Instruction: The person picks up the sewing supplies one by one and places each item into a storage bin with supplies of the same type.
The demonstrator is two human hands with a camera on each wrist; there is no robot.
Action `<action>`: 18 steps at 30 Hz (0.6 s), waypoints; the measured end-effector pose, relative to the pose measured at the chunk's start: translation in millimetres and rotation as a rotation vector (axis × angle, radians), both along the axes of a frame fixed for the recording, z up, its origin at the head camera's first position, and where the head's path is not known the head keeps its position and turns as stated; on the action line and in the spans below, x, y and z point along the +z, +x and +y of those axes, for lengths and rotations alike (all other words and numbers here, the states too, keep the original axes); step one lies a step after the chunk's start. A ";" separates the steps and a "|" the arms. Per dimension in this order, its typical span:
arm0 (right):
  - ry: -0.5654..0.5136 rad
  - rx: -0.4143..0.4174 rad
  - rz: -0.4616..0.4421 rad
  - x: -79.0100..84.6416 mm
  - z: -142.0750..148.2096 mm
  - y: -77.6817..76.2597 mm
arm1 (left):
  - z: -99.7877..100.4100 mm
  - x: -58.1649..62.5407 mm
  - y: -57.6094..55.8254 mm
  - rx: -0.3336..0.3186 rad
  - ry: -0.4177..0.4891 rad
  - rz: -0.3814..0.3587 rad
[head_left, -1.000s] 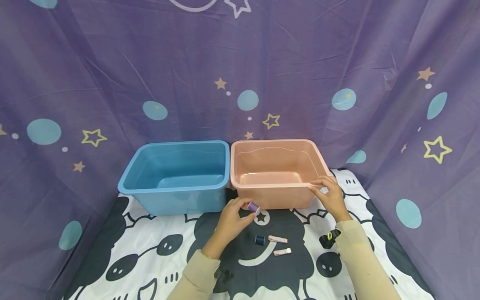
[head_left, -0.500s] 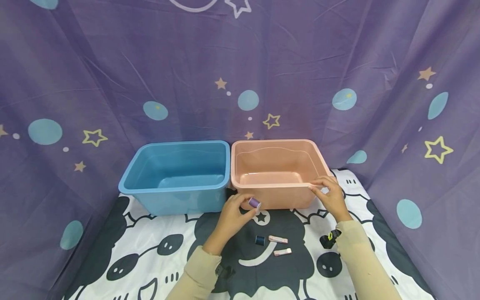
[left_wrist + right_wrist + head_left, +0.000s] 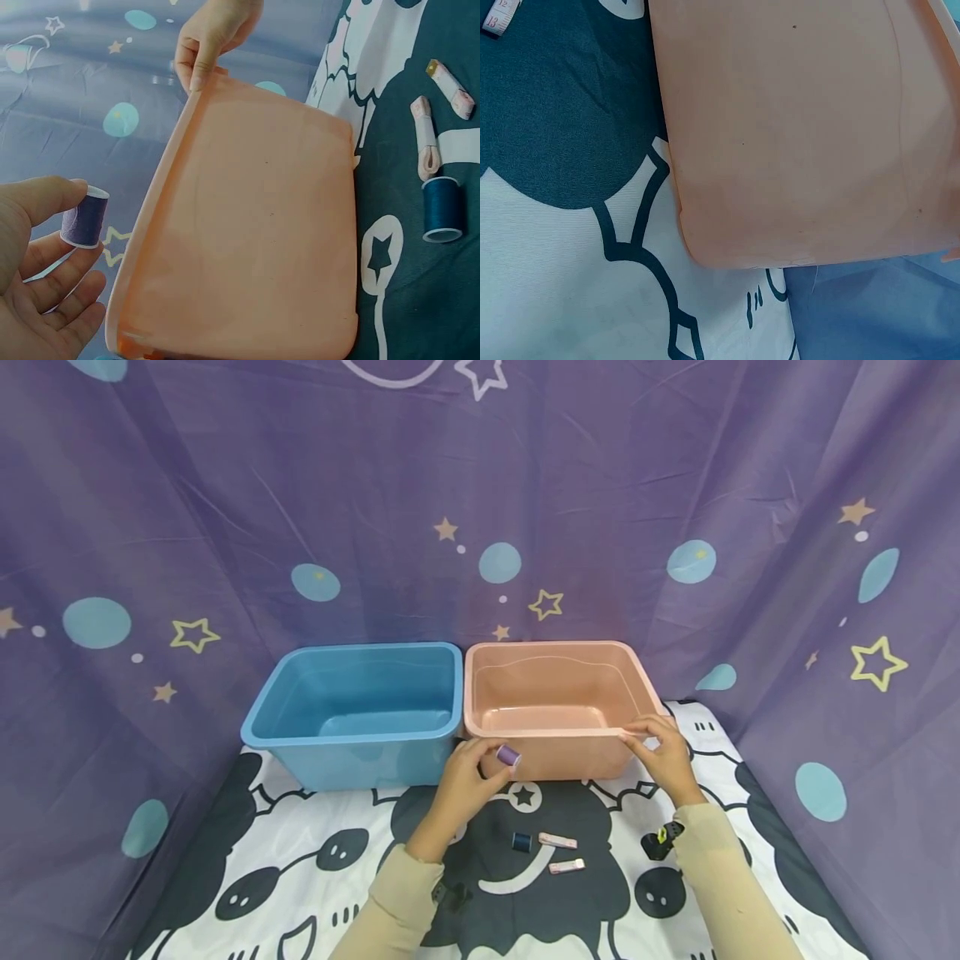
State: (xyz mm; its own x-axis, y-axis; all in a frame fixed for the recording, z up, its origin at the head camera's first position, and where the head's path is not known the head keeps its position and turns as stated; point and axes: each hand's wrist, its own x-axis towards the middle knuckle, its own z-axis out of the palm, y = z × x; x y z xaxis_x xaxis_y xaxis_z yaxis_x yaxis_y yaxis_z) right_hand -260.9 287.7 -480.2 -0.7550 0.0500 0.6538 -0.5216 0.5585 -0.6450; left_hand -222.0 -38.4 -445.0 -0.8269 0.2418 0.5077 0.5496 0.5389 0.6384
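Note:
Between thumb and fingertips, my left hand (image 3: pixel 465 781) pinches a spool of purple thread (image 3: pixel 85 217) with white ends. It is held in front of the peach bin (image 3: pixel 555 756), near that bin's left front corner and below the rim in the head view. My right hand (image 3: pixel 663 756) grips the bin's front rim near its right corner, thumb on the near side. On the cloth in front lie a dark blue thread spool (image 3: pixel 442 210) and two folded measuring tapes, one tape (image 3: pixel 558 841) close by the spool, the other tape (image 3: pixel 566 866) nearer me.
A blue bin (image 3: pixel 352 764) stands directly left of the peach one. Both bins are open at the top, with bare floors showing. A purple curtain (image 3: pixel 405 585) hangs close behind them. Under everything spreads a black-and-white patterned cloth (image 3: pixel 300 835).
My left hand has risen slightly with the purple spool, closer to the peach bin's rim. My right hand stays on the rim, and the things on the cloth have not moved.

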 end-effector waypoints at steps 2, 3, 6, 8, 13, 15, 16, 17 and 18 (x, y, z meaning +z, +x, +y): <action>0.005 -0.001 0.001 0.7 -0.2 0.6 | 0.2 2.3 -1.7 -0.001 0.011 -0.007; 0.008 -0.002 0.003 0.8 -0.3 0.8 | 0.1 3.5 -2.5 0.001 0.014 -0.010; 0.009 -0.001 0.005 0.8 -0.8 1.1 | -0.4 7.2 -4.0 0.001 0.026 -0.020; 0.008 0.000 0.005 0.6 -0.7 1.0 | -0.8 9.1 -5.2 0.006 0.027 -0.026; 0.010 -0.006 0.000 0.5 -0.5 1.5 | -1.2 12.3 -7.7 0.027 0.024 -0.041; 0.011 -0.010 -0.001 0.2 -0.4 1.4 | -1.3 13.8 -8.5 0.034 0.028 -0.046; 0.011 -0.011 -0.002 0.1 -0.4 1.2 | -1.4 14.7 -9.0 0.032 0.036 -0.047; 0.011 -0.010 -0.001 0.0 -0.3 0.9 | -1.4 15.7 -9.6 0.029 0.044 -0.046; 0.011 -0.010 0.000 -0.2 -0.2 0.6 | -1.5 16.7 -10.2 0.024 0.052 -0.046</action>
